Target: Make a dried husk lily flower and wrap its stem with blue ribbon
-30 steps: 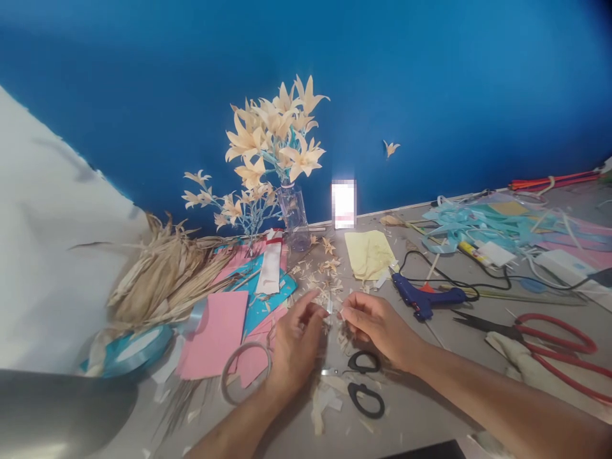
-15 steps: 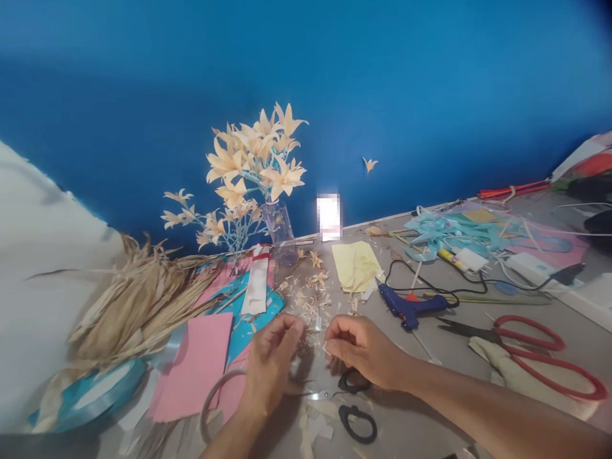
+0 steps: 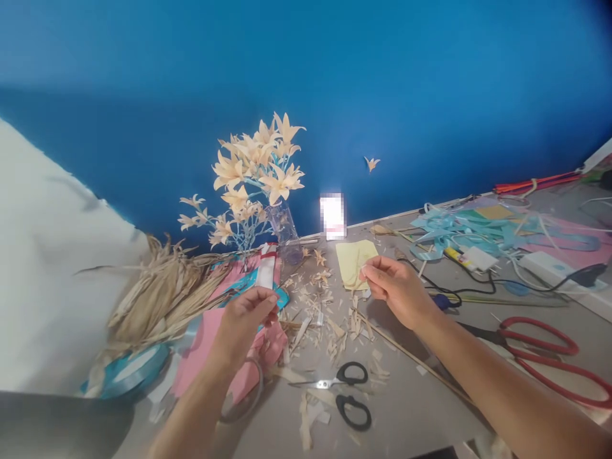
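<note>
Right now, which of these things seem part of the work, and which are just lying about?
Probably part of the work, being held or close to the hands:
small pale piece in the right hand
black-handled scissors
pale scraps

Apparently just lying about, farther off:
red-handled scissors
blue ribbon roll
tangled light-blue ribbon

Craft workspace, black-handled scissors [image 3: 325,384], ribbon roll [image 3: 138,370], artificial flowers [image 3: 229,171]

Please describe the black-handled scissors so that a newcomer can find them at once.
From the blue wall, come down the grey table to the scattered pale scraps seen between left hand and right hand. Nearer the person lie the small scissors. Their handles are black, whereas the larger scissors at the right have red handles.
</note>
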The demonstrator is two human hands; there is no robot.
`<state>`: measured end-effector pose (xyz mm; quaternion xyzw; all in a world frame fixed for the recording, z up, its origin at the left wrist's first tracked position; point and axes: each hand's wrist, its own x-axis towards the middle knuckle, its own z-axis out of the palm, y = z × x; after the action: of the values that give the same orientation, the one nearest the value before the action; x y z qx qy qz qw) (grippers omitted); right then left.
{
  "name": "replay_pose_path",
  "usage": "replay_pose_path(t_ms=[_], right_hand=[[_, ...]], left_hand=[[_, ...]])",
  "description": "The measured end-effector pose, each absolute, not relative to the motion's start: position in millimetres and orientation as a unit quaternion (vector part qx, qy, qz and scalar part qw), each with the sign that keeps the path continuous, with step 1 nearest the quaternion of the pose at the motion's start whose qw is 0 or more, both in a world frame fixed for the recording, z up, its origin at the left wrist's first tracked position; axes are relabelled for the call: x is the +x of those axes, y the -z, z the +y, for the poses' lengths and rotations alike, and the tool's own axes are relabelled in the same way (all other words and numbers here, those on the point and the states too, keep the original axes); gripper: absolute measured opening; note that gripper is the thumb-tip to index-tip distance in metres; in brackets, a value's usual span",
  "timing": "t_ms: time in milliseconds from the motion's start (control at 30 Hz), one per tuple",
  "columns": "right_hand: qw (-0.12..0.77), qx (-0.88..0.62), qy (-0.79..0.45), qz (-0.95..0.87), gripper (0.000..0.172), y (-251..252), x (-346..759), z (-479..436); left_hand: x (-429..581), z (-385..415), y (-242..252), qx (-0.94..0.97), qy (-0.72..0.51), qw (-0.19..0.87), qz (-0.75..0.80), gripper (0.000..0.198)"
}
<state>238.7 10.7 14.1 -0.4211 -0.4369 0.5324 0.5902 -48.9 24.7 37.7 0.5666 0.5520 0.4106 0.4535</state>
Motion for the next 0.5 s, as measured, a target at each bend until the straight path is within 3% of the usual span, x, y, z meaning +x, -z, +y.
replay_pose_path(t_ms=[133, 267, 500], right_hand=[[0.583, -0.425, -0.533, -0.442, 0.037, -13.8, 238.3, 10.9], [0.581, -0.431, -0.528, -0.445, 0.039, -11.4, 238.6, 11.7], [0.559, -0.426, -0.559, -0.440, 0.037, -10.0, 237.8, 8.9]], left_hand=[[-34.3, 50.1, -44.9, 0.650, -0.299, 0.392, 0.578, 0.025], [-25.4, 61.6, -47.2, 0.695, -0.289, 0.293, 0.590, 0.021], [-52.2, 34.7, -30.1, 0.670, -0.253, 0.312, 0.624, 0.023]])
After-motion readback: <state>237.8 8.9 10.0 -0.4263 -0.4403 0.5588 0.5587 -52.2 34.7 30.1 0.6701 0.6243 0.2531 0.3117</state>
